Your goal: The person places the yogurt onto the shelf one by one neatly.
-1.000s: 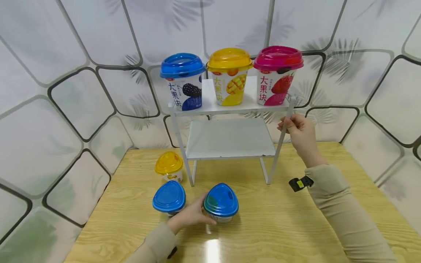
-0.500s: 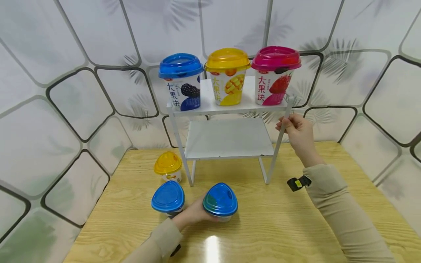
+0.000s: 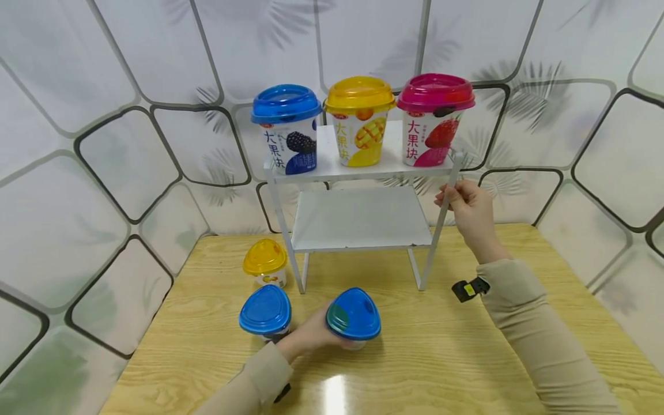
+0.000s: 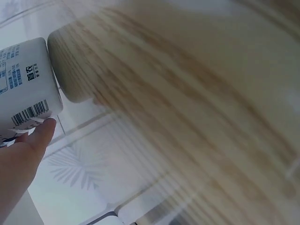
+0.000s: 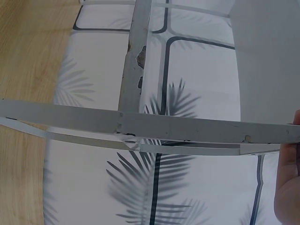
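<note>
In the head view my left hand (image 3: 309, 334) grips a white yogurt cup with a blue lid (image 3: 355, 314) from its left side, low over the front of the table. The lid hides most of the fingers. The left wrist view shows the thumb against the printed wall of that cup (image 4: 28, 86), near a barcode, with its base at or just above the tabletop. My right hand (image 3: 472, 216) pinches the right front leg of a white two-tier rack (image 3: 363, 216). Part of that hand enters at the right edge of the right wrist view, at the rack's bar (image 5: 197, 129).
On the rack's top tier stand a blackberry cup (image 3: 287, 129), a mango cup (image 3: 359, 122) and a strawberry cup (image 3: 436, 121). Left of the rack, a yellow-lidded cup (image 3: 266, 262) and another blue-lidded cup (image 3: 266, 311) sit on the wooden table (image 3: 404, 369). Patterned walls surround it.
My left hand has closed around the blue-lidded cup, and the cup has moved slightly to the right. My right hand stays on the rack's leg.
</note>
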`<state>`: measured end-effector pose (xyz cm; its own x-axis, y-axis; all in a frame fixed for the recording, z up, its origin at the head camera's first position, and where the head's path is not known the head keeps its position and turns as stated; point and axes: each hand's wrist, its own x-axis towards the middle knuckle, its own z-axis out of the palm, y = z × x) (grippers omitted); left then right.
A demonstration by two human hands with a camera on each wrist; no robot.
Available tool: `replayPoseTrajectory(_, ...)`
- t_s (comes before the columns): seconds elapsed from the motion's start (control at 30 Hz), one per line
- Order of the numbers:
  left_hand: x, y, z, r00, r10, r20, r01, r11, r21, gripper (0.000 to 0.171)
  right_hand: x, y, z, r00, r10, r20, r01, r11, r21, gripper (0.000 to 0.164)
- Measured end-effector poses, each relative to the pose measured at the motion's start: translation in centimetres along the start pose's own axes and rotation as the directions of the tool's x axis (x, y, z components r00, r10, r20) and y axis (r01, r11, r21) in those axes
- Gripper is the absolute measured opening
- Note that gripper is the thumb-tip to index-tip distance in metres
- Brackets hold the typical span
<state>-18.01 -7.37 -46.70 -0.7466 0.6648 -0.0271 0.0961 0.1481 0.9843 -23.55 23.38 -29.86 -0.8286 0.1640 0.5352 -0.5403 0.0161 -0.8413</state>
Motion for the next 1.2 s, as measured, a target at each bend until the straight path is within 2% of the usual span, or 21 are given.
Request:
replayPoseTrajectory(0.2, 0.4, 0.3, 0.6, 0.999, 0.023, 0.035, -0.023, 1.000, -0.016, 0.079, -0.1, 0.0, -0.1, 1.000, 0.006, -0.008, -0.006, 1.000, -0.006, 0.014)
replayPoseTrajectory(0.37, 1.3, 2.1, 1.5, 0.995, 0.081, 0.061, -0.078, 0.996, -0.047, 0.074, -0.3, 0.1, -0.2, 1.000, 0.005, -0.015, -0.005, 1.000, -0.011, 0.014)
replayPoseTrajectory(0.5, 2.0, 4.3, 1.8, 0.991, 0.137, 0.011, -0.136, 0.990, -0.039, 0.075, -0.2, 0.2, -0.2, 1.000, -0.009, -0.009, 0.009, 1.000, -0.018, 0.016)
replayPoseTrajectory(0.7, 2.4, 7.2, 1.1, 0.975, 0.213, -0.062, -0.214, 0.977, -0.016, 0.079, -0.2, 0.2, -0.1, 1.000, -0.009, -0.009, 0.009, 1.000, -0.014, 0.014)
replayPoseTrajectory(0.83, 2.0, 9.5, 0.7, 0.962, 0.258, -0.093, -0.262, 0.965, -0.027, 0.078, -0.1, 0.2, -0.1, 1.000, -0.016, -0.014, 0.016, 1.000, -0.011, 0.015)
replayPoseTrajectory(0.97, 1.5, 11.4, 0.5, 0.957, 0.263, -0.125, -0.270, 0.961, -0.051, 0.077, -0.1, 0.1, 0.0, 1.000, -0.021, -0.012, 0.021, 1.000, -0.023, 0.015)
replayPoseTrajectory(1.1, 1.3, 11.6, 0.4, 0.958, 0.263, -0.111, -0.270, 0.961, -0.054, 0.075, -0.1, 0.1, 0.1, 1.000, -0.027, -0.009, 0.027, 0.999, -0.031, 0.016)
replayPoseTrajectory(1.2, 1.4, 10.8, 0.4, 0.968, 0.225, -0.113, -0.232, 0.971, -0.058, 0.067, 0.0, 0.1, 0.2, 0.999, -0.033, -0.007, 0.033, 0.999, -0.023, 0.020)
